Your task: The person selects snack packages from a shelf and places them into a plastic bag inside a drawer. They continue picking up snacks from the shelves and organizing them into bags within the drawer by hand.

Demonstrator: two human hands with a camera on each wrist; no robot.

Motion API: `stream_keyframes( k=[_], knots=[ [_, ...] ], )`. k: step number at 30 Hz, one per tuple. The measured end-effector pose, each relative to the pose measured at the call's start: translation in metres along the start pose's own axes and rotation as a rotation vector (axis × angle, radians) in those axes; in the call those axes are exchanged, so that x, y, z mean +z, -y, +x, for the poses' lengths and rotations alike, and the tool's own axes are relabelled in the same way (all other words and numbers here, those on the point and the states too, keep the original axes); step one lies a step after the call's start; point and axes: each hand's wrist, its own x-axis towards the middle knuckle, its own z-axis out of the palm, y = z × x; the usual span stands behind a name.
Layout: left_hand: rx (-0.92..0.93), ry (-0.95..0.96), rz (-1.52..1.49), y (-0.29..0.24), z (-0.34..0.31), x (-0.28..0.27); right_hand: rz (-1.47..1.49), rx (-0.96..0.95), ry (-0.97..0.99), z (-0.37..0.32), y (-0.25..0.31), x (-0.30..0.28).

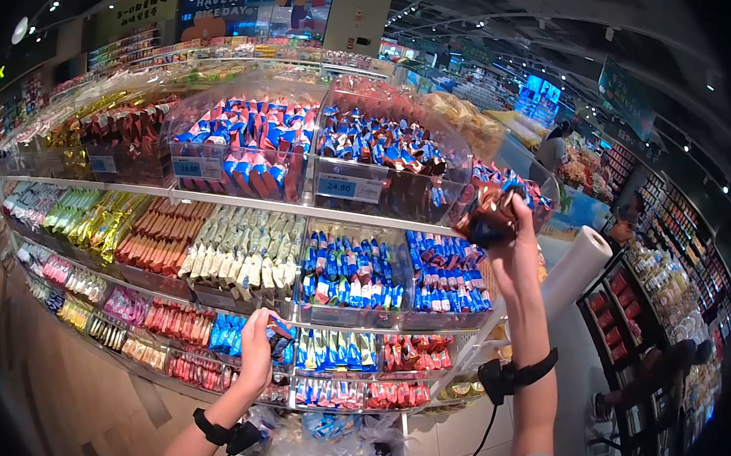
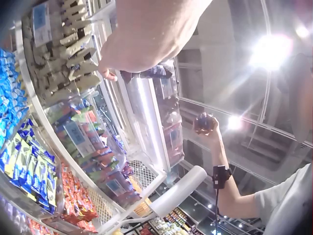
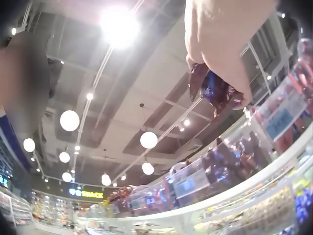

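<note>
In the head view, the right hand (image 1: 519,238) is raised at the shelf's right end, its fingers curled round several brown and blue wrapped snacks (image 1: 490,211). The same snacks (image 3: 215,90) hang below the right hand (image 3: 220,44) in the right wrist view. Lower and to the left, the left hand (image 1: 257,350) holds a dark blue and brown packet (image 1: 282,340) in front of the lower bins. In the left wrist view, part of a dark packet (image 2: 155,72) shows beyond the left hand (image 2: 142,44).
Clear bins (image 1: 245,139) of wrapped snacks line the tiered shelf, with a price label (image 1: 350,188) on one. A white roll (image 1: 584,259) stands out at the shelf's right end. A person (image 1: 553,149) is farther back; another person's leg (image 1: 647,382) shows at right.
</note>
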Motion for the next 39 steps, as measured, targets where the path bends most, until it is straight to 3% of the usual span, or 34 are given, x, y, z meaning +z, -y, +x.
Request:
stream_keyframes(
  k=[1, 3, 5, 8, 9, 11, 15, 16, 20, 23, 26, 30, 33, 37, 39],
  knots=[
    [-0.016, -0.019, 0.012, -0.006, -0.001, -0.013, -0.106, -0.086, 0.074, 0.015, 0.015, 0.006],
    [-0.03, -0.074, 0.013, -0.019, -0.004, -0.033, -0.268, -0.22, 0.036, 0.05, 0.035, 0.024],
    [0.029, -0.083, 0.057, -0.014, -0.002, -0.061, -0.436, -0.188, 0.154, 0.086, 0.041, 0.04],
    [0.034, -0.172, 0.022, -0.019, -0.007, -0.081, -0.863, -0.091, 0.144, 0.134, 0.022, 0.053],
    [0.034, -0.176, 0.048, -0.021, -0.009, -0.087, -1.219, -0.247, 0.078, 0.149, 0.007, 0.048],
    [0.027, -0.183, 0.063, -0.014, -0.01, -0.102, -1.548, -0.377, 0.083, 0.155, -0.009, 0.052],
    [-0.004, -0.183, 0.096, -0.001, -0.01, -0.123, -1.915, -0.176, 0.109, 0.149, -0.015, 0.068],
    [-0.017, -0.191, 0.086, 0.001, -0.009, -0.123, -1.945, -0.137, 0.107, 0.153, -0.017, 0.067],
    [-0.042, -0.207, 0.08, 0.014, -0.008, -0.125, -1.778, -0.303, 0.157, 0.164, -0.018, 0.056],
    [-0.076, -0.188, 0.103, 0.014, -0.009, -0.124, -1.65, -0.184, 0.205, 0.166, -0.005, 0.061],
    [-0.132, -0.168, 0.087, 0.007, -0.012, -0.117, -1.883, -0.428, 0.088, 0.165, -0.019, 0.059],
    [-0.159, -0.168, 0.027, 0.008, -0.015, -0.111, -2.278, -0.3, 0.029, 0.149, -0.037, 0.078],
    [-0.152, -0.181, 0.027, 0.006, -0.018, -0.109, -2.022, -0.15, 0.116, 0.163, -0.04, 0.064],
    [-0.161, -0.196, 0.015, 0.017, -0.019, -0.12, -1.684, -0.31, 0.076, 0.157, -0.039, 0.052],
    [-0.175, -0.197, 0.04, 0.019, -0.018, -0.122, -1.646, -0.294, 0.027, 0.149, -0.032, 0.056]
  ],
)
